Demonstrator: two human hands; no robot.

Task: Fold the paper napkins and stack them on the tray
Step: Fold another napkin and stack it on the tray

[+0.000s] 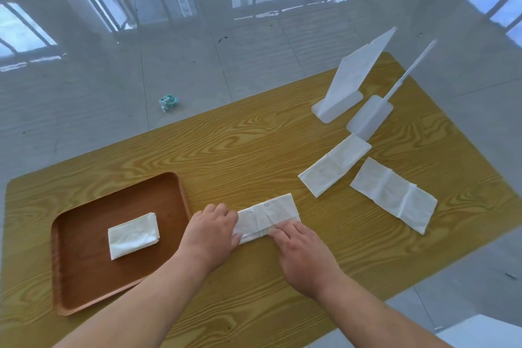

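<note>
A white paper napkin (271,213), folded into a long strip, lies on the wooden table just right of the brown tray (84,285). My left hand (211,230) presses flat on the strip's left end. My right hand (302,248) rests its fingertips on the strip's near edge. One folded napkin (133,234) lies in the middle of the tray. Two more flat napkins lie to the right, one (334,167) nearer the stands, the other (392,193) toward the table's right edge.
Two white plastic stands (343,93) (370,117) stand at the table's far right. A crumpled teal wrapper (168,102) lies on the tiled floor beyond the table. The table (254,144) has rounded corners.
</note>
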